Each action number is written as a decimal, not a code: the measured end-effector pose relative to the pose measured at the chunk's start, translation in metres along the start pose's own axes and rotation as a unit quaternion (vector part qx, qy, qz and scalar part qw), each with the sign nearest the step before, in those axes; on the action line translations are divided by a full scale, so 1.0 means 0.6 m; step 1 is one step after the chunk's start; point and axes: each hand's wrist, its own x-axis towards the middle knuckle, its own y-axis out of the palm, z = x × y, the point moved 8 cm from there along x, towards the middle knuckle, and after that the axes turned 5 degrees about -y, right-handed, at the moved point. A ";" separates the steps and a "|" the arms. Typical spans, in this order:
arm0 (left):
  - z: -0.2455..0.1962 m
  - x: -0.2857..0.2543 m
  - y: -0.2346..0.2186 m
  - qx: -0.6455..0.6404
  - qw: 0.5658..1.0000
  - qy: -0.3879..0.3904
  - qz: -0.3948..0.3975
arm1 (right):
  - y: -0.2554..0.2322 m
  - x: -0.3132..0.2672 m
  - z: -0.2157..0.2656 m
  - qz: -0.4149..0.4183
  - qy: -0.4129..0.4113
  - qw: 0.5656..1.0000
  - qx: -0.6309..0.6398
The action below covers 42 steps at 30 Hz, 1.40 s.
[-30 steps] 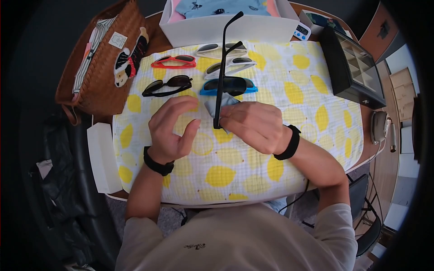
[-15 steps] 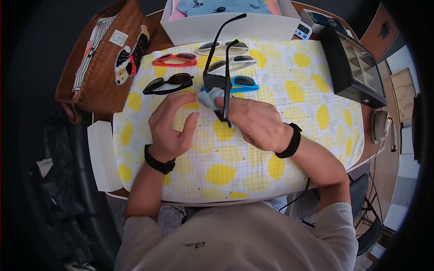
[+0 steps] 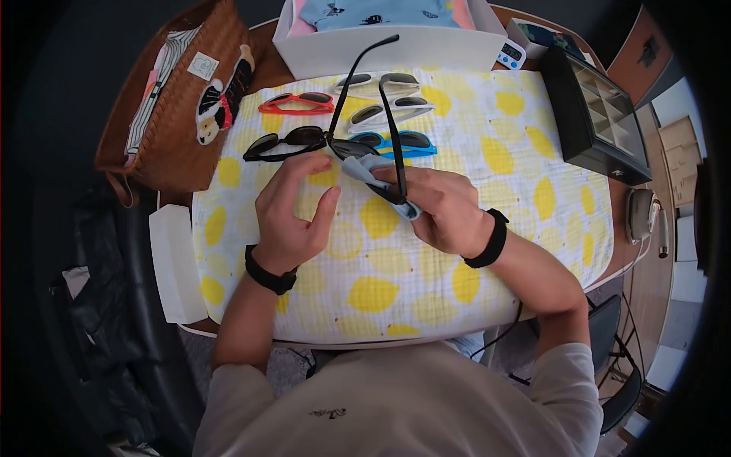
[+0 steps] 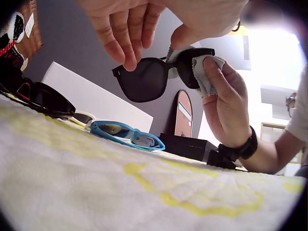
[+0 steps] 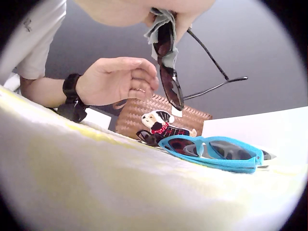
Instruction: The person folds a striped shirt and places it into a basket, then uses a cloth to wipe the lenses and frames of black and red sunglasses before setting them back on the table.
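Note:
My right hand point(image 3: 445, 209) pinches a pair of black sunglasses point(image 4: 144, 82) through a grey-blue cloth point(image 4: 207, 77), thumb pressed over one lens. The temples of the sunglasses stand unfolded, pointing away from me. My left hand point(image 3: 293, 209) is beside the other lens with fingers loosely bent, holding nothing; a small gap shows in the right wrist view. Beyond the hands, blue sunglasses point(image 3: 415, 141) and another black pair point(image 3: 293, 137) lie on the lemon-print cloth point(image 3: 373, 293). Red sunglasses point(image 3: 285, 109) and two pale pairs, one of them white sunglasses point(image 3: 369, 116), lie farther back.
A woven basket point(image 3: 171, 137) stands at the left, above a narrow white box point(image 3: 177, 263). At the back is a large white box point(image 3: 388, 52) holding folded fabric. A black compartment case point(image 3: 594, 114) and a small timer point(image 3: 510, 53) are on the right.
My right hand has turned the black sunglasses so their front slants and the temples spread apart in view. The cloth has shifted along the lens. My left hand has barely moved.

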 end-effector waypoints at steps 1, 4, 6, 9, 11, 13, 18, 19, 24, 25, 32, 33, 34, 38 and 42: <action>0.001 0.000 0.002 0.005 1.000 -0.002 -0.001 | 0.000 0.000 -0.003 0.000 -0.002 1.000 -0.002; -0.001 0.002 0.001 -0.001 1.000 -0.008 -0.001 | 0.002 -0.010 -0.008 -0.021 0.024 0.999 0.016; 0.000 0.000 0.000 0.003 1.000 -0.011 0.001 | -0.007 -0.002 -0.003 -0.034 -0.018 0.999 0.029; 0.006 0.002 0.005 -0.002 1.000 -0.023 0.004 | -0.015 0.008 0.002 -0.013 -0.018 1.000 0.010; 0.009 -0.004 0.004 -0.006 0.999 -0.037 0.007 | -0.015 0.001 0.004 -0.015 -0.012 1.000 0.012; 0.005 0.001 0.004 0.009 1.000 -0.014 0.004 | -0.014 0.002 0.001 -0.019 -0.013 1.000 0.007; 0.006 -0.002 0.005 0.011 1.000 -0.018 0.006 | -0.009 -0.010 -0.002 -0.081 -0.019 0.997 0.003; 0.006 0.001 0.004 0.011 1.000 -0.020 0.005 | -0.011 -0.006 -0.003 -0.082 -0.021 0.996 0.002; 0.010 -0.004 0.005 -0.002 0.999 -0.042 0.006 | -0.012 0.006 -0.010 -0.054 0.004 0.997 0.053; 0.011 -0.002 0.003 -0.003 0.999 -0.041 0.001 | -0.013 0.005 -0.010 -0.055 0.002 0.997 0.053; 0.012 0.002 -0.001 0.014 0.999 -0.031 -0.014 | -0.017 -0.001 -0.010 -0.032 0.003 0.997 0.064; 0.011 0.003 0.002 0.010 1.000 -0.026 -0.006 | -0.019 -0.003 -0.010 -0.045 0.000 0.997 0.059; 0.010 0.003 0.007 0.005 1.000 -0.022 0.002 | -0.017 -0.006 -0.010 -0.044 -0.001 0.997 0.058; -0.001 0.005 0.010 0.006 1.000 -0.003 -0.006 | -0.019 -0.011 -0.016 -0.046 0.061 0.994 0.077; -0.009 0.002 0.012 0.071 0.997 0.023 -0.021 | -0.013 -0.015 -0.033 -0.017 0.131 0.989 0.058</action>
